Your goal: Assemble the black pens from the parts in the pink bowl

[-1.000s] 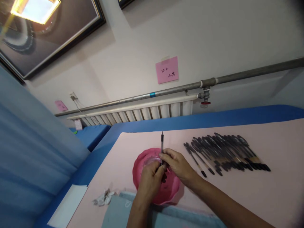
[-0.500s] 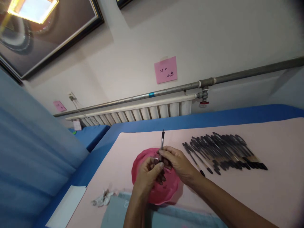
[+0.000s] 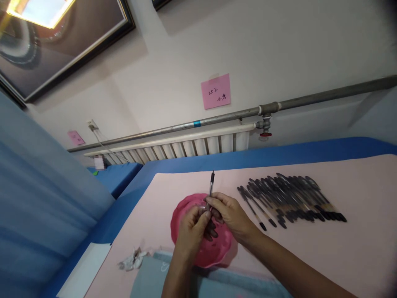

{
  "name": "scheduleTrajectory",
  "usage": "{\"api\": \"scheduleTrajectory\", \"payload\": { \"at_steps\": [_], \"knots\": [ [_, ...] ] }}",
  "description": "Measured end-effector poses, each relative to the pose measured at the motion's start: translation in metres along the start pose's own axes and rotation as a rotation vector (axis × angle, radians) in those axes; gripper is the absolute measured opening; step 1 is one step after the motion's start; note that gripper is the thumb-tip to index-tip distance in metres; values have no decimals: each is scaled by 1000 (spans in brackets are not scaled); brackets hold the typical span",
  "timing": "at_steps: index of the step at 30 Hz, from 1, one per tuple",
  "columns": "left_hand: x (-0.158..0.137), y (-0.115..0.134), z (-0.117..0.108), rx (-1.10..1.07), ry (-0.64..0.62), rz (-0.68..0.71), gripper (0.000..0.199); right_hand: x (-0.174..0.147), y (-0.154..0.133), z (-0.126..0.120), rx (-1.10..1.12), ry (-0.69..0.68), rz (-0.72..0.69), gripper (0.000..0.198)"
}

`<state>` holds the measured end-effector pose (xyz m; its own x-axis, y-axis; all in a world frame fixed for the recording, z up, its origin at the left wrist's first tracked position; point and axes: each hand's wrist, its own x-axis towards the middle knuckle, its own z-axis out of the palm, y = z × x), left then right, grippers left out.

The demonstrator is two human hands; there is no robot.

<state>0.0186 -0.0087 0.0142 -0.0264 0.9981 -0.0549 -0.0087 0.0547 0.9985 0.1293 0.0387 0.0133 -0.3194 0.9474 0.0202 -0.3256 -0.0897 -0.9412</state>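
Observation:
A pen [image 3: 211, 183] with a clear barrel and a black grip stands nearly upright, its tip pointing up and away from me. The thumb and fingers of my right hand [image 3: 232, 214] pinch its barrel. Just below, my left hand [image 3: 192, 229] is closed with thumb and fingertips at the pen's lower end, which the fingers mostly hide. A small clear piece shows by the left fingertips, too blurred to name. Both hands are above a pink wavy-rimmed dish [image 3: 177, 213]. Small dark bits lie in it, hard to make out.
Many similar black pens [image 3: 288, 194] lie in a slanted row on the pink table cover [image 3: 366, 186], right of the dish. Crumpled tissue [image 3: 133, 260], blue-grey cloth [image 3: 151, 275] and a white sheet [image 3: 85, 269] lie at left and front. A radiator [image 3: 186, 148] runs behind the table.
Hardly anything differs. Both hands keep their hold, and the pen has shifted very slightly while the view has drifted a little.

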Motion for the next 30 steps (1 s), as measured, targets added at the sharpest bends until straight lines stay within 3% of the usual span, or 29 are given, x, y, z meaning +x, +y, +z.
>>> {"api": "scheduleTrajectory", "payload": {
  "at_steps": [2, 4, 8, 13, 17, 19, 24, 26, 30],
  "knots": [
    [-1, 2, 1, -70, -52, -31, 29, 0, 0, 0, 7, -6, 9, 26],
    [-2, 3, 3, -107, -26, -78, 37, 0, 1, -1, 10, 10, 2, 28],
    [-1, 2, 3, -40, 66, -88, 26, 2, 2, -1, 9, 48, -24, 28],
    [-1, 0, 1, -48, -19, -18, 22, 2, 3, -3, 6, 19, -10, 26],
    [-2, -1, -1, -87, -16, -32, 20, 2, 3, -2, -10, 5, -22, 24],
    [0, -2, -1, -88, 15, -35, 19, 1, 5, 0, -9, 14, -21, 24],
    [3, -5, -1, 54, 233, -5, 25, 2, 8, 2, 45, 99, -4, 28],
    [2, -4, 0, -11, 190, -31, 26, 2, 8, 1, 48, 116, -11, 30],
    [2, -3, 0, -275, -12, -168, 35, 2, 7, -1, 24, 108, -11, 30]
  ]
}}
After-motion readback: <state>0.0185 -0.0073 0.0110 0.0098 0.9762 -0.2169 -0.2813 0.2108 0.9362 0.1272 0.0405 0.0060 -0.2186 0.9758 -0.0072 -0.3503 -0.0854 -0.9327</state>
